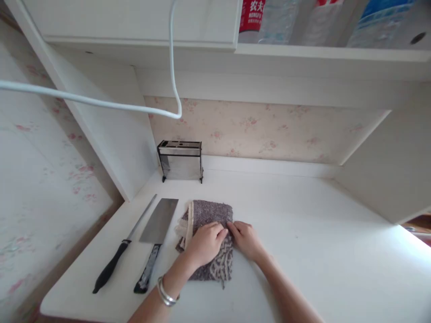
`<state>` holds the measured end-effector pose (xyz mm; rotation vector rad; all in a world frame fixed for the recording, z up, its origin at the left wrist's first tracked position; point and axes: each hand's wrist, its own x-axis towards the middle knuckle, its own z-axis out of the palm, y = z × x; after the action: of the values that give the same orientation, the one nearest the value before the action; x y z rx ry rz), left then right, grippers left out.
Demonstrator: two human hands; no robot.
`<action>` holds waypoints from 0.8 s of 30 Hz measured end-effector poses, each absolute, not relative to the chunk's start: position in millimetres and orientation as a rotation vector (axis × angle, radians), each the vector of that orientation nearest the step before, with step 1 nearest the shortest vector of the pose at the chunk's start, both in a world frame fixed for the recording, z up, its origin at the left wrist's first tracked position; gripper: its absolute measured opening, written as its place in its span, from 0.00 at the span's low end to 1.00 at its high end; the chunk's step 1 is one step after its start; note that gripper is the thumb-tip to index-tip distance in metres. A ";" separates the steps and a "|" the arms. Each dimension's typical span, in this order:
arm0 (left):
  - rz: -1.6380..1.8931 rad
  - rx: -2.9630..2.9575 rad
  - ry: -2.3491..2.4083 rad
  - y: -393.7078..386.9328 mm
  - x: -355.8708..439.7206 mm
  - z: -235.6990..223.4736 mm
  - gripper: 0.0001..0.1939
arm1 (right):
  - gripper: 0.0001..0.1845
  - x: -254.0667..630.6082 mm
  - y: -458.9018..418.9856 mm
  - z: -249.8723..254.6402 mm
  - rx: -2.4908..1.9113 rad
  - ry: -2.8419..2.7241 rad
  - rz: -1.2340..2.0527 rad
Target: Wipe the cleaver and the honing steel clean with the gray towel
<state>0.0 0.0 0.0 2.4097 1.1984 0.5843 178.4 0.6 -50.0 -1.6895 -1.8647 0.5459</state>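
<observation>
A folded grey patterned cloth lies on the white counter. My left hand, with silver bangles on its wrist, rests on top of the cloth with its fingers curled and pinching the fabric. My right hand is at the cloth's right edge, fingertips gripping the fabric where they meet the left hand. Left of the cloth lie a cleaver with a dark handle and a honing steel with a black handle, side by side.
A metal knife block stands at the back against the floral wall. A white cable hangs across the upper left. Bottles stand on the shelf overhead. Cabinet walls close both sides.
</observation>
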 end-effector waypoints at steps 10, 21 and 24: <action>0.641 1.989 1.812 -54.8 -154.9 -10.2 0.15 | 0.23 202.5 11.8 -45.9 -1.524 -1.126 0.984; 0.224 1.787 2.080 -69.1 -180.3 -28.2 0.20 | 0.18 197.9 9.7 -47.8 -1.676 -1.125 1.075; 0.184 1.812 2.070 -65.7 -174.7 -24.2 0.21 | 0.18 189.5 4.1 -39.1 -1.510 -0.845 1.327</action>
<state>-174.7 -65.7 -24.2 1.8116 2.0699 0.1835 189.5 4.1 -39.1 -1.5100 -0.8453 1.3268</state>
